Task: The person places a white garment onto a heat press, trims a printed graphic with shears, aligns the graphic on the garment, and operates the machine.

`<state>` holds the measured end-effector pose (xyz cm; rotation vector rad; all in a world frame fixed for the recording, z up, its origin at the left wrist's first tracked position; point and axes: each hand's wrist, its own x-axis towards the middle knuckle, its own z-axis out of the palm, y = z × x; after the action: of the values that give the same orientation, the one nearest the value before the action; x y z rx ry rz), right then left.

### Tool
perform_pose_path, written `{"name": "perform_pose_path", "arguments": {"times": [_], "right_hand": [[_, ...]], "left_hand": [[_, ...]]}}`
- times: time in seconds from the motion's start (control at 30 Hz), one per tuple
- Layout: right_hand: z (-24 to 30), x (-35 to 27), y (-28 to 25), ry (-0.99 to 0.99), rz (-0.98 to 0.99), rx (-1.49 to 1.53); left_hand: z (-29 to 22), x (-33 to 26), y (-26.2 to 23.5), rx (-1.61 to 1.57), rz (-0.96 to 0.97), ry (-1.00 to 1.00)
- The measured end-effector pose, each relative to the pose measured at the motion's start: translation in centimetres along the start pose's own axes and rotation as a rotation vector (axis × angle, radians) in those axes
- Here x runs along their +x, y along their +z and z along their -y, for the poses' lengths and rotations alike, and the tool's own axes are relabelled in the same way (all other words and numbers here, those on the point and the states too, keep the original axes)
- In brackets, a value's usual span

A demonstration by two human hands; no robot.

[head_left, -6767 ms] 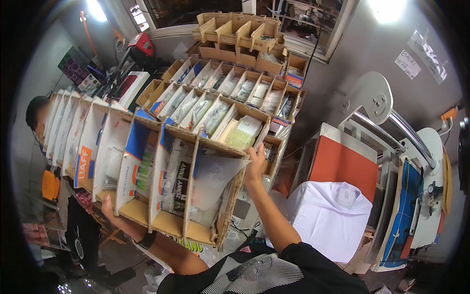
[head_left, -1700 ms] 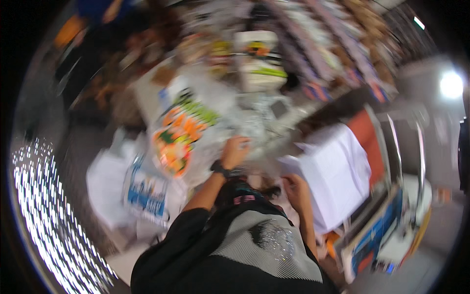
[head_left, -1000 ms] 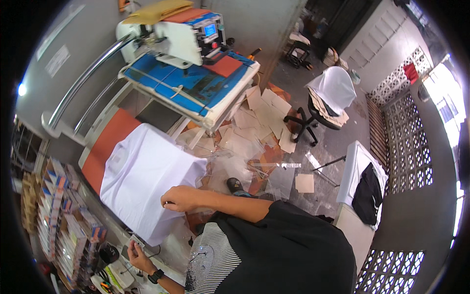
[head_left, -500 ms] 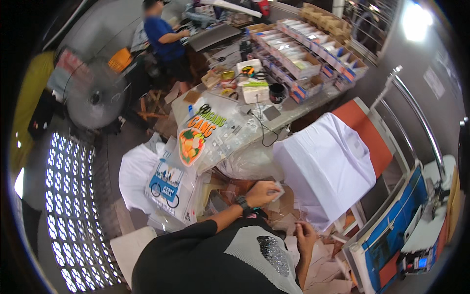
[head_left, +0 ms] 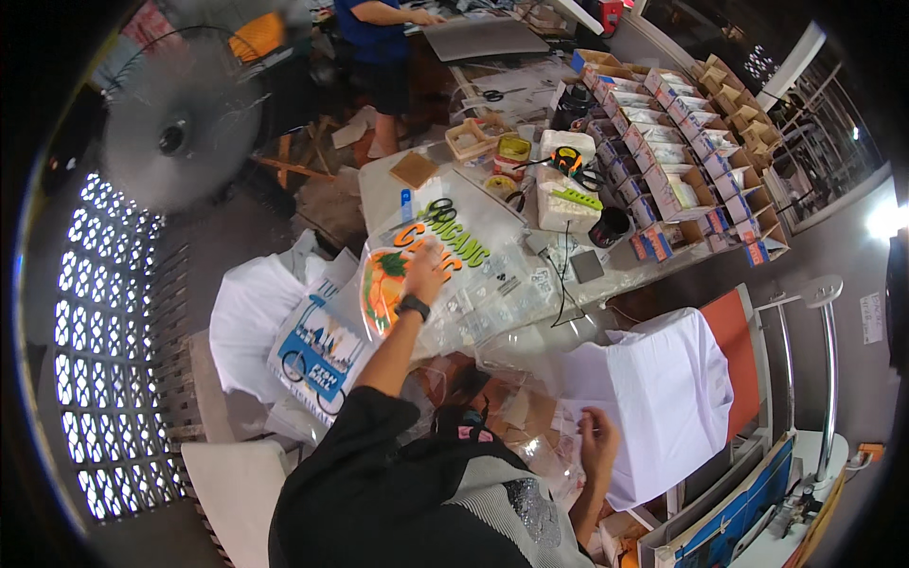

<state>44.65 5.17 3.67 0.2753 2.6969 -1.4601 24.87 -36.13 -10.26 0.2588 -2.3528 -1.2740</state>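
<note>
My left hand [head_left: 429, 272], with a dark watch at the wrist, reaches over a clear film sheet [head_left: 507, 301] on the table. The sheet carries green and orange lettering and a food picture. My fingers are smeared by motion, so their grip does not show. Black-handled scissors [head_left: 441, 210] lie just beyond them, near a blue stick-shaped item [head_left: 406, 204]. My right hand [head_left: 598, 443] is at the near side of a white cloth [head_left: 653, 398] draped over a stand. Its fingers are curled; what they hold, if anything, cannot be made out.
Printed sheets [head_left: 317, 355] and white cloth [head_left: 251, 312] are piled at left. Cardboard boxes [head_left: 663, 151] line the table's right side, near a foam block [head_left: 566, 205] and black cup [head_left: 609, 228]. A fan [head_left: 172, 138] stands left. Another person [head_left: 377, 43] works beyond.
My left hand has swung forward and left, from beside the white cloth to over the printed film sheet. My right hand has risen slightly along the cloth. The view has shifted.
</note>
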Motion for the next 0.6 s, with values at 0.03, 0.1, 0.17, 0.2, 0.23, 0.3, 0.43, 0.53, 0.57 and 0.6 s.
{"name": "perform_pose_path", "arguments": {"times": [0.03, 0.1, 0.17, 0.2, 0.23, 0.3, 0.43, 0.53, 0.57, 0.6], "right_hand": [[1.6, 0.4, 1.2, -0.042, 0.122, -0.058], [3.4, 0.9, 3.6, 0.01, 0.285, -0.101], [4.1, 1.2, 5.0, 0.026, 0.332, -0.145], [4.6, 1.6, 5.6, 0.038, 0.346, -0.153], [5.0, 2.2, 6.1, 0.046, 0.357, -0.153], [5.5, 3.3, 6.6, 0.046, 0.347, -0.184], [7.1, 5.5, 7.7, 0.066, 0.317, -0.211], [7.7, 6.1, 8.7, 0.016, 0.324, -0.239], [7.9, 6.2, 9.0, 0.0, 0.328, -0.222], [8.1, 6.2, 9.3, -0.012, 0.332, -0.205]], "left_hand": [[3.8, 2.2, -0.8, 0.295, 0.011, 0.001], [8.6, 6.9, -1.4, 0.443, -0.074, -0.049], [9.8, 9.8, -0.1, 0.493, 0.044, -0.164], [10.8, 10.3, 0.2, 0.54, 0.086, -0.161], [11.5, 11.1, 0.3, 0.589, 0.126, -0.148], [12.7, 11.1, 0.7, 0.603, 0.146, -0.111], [12.9, 10.8, -0.4, 0.746, 0.205, 0.169], [13.7, 10.9, -0.9, 0.713, 0.216, 0.22], [14.0, 11.1, -1.3, 0.661, 0.245, 0.238], [13.8, 11.5, -1.7, 0.609, 0.276, 0.256]]}}
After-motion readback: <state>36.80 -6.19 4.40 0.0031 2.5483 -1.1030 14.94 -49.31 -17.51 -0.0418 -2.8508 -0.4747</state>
